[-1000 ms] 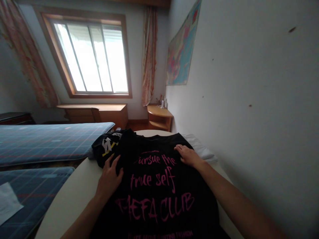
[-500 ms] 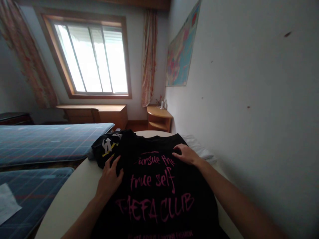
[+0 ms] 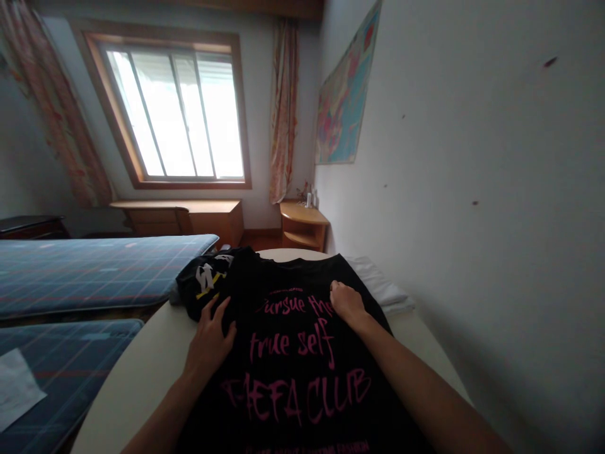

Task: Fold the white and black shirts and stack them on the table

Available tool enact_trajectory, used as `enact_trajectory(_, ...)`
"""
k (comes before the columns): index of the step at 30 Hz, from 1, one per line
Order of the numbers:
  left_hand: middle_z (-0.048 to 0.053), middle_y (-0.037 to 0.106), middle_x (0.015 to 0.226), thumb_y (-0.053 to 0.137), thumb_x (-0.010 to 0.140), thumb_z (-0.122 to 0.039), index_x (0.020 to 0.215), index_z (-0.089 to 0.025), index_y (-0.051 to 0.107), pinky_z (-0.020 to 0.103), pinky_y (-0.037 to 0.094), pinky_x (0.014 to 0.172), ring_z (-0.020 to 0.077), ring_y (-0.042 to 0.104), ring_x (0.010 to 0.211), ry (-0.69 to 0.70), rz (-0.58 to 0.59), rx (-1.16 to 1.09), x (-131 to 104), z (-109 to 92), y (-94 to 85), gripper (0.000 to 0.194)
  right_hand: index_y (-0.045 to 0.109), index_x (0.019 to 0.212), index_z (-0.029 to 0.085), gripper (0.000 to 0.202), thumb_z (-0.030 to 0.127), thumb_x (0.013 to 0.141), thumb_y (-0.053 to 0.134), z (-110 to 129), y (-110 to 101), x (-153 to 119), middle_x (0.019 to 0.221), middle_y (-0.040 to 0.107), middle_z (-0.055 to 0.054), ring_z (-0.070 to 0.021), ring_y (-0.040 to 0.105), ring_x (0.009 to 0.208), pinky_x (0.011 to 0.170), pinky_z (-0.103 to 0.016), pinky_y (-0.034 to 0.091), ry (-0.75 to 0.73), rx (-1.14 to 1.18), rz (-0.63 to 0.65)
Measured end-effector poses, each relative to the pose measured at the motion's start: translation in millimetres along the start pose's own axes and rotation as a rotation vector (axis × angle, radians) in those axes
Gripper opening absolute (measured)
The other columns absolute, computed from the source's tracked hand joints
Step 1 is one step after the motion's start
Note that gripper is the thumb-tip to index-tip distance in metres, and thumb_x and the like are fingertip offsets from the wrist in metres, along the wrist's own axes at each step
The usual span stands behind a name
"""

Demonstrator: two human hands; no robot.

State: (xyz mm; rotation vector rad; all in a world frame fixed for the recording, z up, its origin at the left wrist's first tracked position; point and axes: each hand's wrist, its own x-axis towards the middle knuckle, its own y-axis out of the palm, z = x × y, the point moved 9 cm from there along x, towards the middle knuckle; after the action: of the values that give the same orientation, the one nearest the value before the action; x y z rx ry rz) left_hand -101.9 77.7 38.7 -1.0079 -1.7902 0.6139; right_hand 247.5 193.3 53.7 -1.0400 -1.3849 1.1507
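"Black, pink-lettered shirt (image 3: 295, 359), head view. Lies where?"
"Spread out on the pale bench (image 3: 137, 372), neckline at the far end."
"Grip?"
"Left hand (image 3: 211, 325) on the shirt's left side, fingers spread, gripping nothing. Right hand (image 3: 346, 301) curled at its upper right; can't tell whether fabric is pinched."
"Obstructions?"
"Dark bundle (image 3: 201, 280) crowds the far left, against the shirt. White cloth (image 3: 385, 287) right, near the wall (image 3: 496, 139). Plaid mattress (image 3: 104, 271) left."
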Motion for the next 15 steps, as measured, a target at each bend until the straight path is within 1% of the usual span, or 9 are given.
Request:
enact_trajectory(3, 0.014, 0.034, 0.149, 0.047, 0.093, -0.031, 0.144, -0.021, 0.045, 0.046, 0.048, 0.105, 0.0332, 0.049, 0.132, -0.002, 0.0, 0.006, 1, -1, -2.8, 0.052, 0.057, 0.12, 0.015, 0.032, 0.019, 0.102, 0.032, 0, 0, 0, 0.108, 0.07, -0.015, -0.0254, 0.069, 0.096, 0.074, -0.032, 0.049, 0.026, 0.012, -0.004)
enact_trajectory(5, 0.014, 0.036, 0.148, 0.046, 0.094, -0.031, 0.144, -0.022, 0.045, 0.044, 0.052, 0.1, 0.0324, 0.055, 0.126, -0.02, 0.014, 0.015, 1, -1, -5.3, 0.051, 0.06, 0.116, 0.016, 0.028, 0.024, 0.102, 0.037, 4, 1, -3, 0.109, 0.07, -0.015, -0.0252, 0.067, 0.101, 0.077, -0.031, 0.049, -0.005, 0.02, 0.01)
enact_trajectory(8, 0.016, 0.045, 0.142, 0.045, 0.093, -0.031, 0.148, -0.023, 0.037, 0.042, 0.055, 0.088, 0.0299, 0.067, 0.107, -0.091, 0.067, 0.061, 2, 5, -8.6, 0.056, 0.061, 0.115, 0.017, 0.026, 0.032, 0.097, 0.049, 10, 0, -13, 0.114, 0.069, -0.014, -0.0254, 0.065, 0.105, 0.08, -0.031, 0.048, -0.067, 0.031, 0.026)
enact_trajectory(10, 0.019, 0.054, 0.132, 0.047, 0.091, -0.032, 0.148, -0.019, 0.031, 0.043, 0.055, 0.084, 0.0305, 0.07, 0.098, -0.157, 0.11, 0.098, 2, 15, -10.2, 0.06, 0.059, 0.119, 0.017, 0.027, 0.028, 0.096, 0.049, 7, -5, -20, 0.116, 0.068, -0.013, -0.0247, 0.065, 0.105, 0.081, -0.031, 0.047, -0.076, 0.035, 0.016)
enact_trajectory(11, 0.019, 0.059, 0.125, 0.047, 0.09, -0.034, 0.146, -0.015, 0.03, 0.043, 0.054, 0.082, 0.0316, 0.071, 0.095, -0.194, 0.139, 0.111, 1, 22, -9.8, 0.061, 0.059, 0.119, 0.017, 0.027, 0.024, 0.095, 0.047, 1, -10, -23, 0.115, 0.068, -0.013, -0.0245, 0.065, 0.105, 0.081, -0.031, 0.047, -0.061, 0.036, -0.005)
enact_trajectory(13, 0.018, 0.067, 0.106, 0.047, 0.09, -0.039, 0.137, -0.01, 0.034, 0.042, 0.054, 0.078, 0.0329, 0.073, 0.089, -0.252, 0.216, 0.118, -1, 39, -5.3, 0.057, 0.059, 0.116, 0.017, 0.026, 0.018, 0.093, 0.046, -19, -23, -29, 0.113, 0.068, -0.013, -0.0246, 0.065, 0.103, 0.08, -0.03, 0.046, 0.018, 0.037, -0.055)
enact_trajectory(15, 0.012, 0.069, 0.09, 0.049, 0.088, -0.041, 0.125, -0.012, 0.042, 0.038, 0.053, 0.073, 0.0309, 0.073, 0.079, -0.248, 0.244, 0.115, -3, 53, -2.2, 0.048, 0.06, 0.111, 0.017, 0.024, 0.018, 0.091, 0.047, -48, -35, -36, 0.107, 0.07, -0.013, -0.0246, 0.068, 0.096, 0.076, -0.031, 0.046, 0.129, 0.044, -0.087)
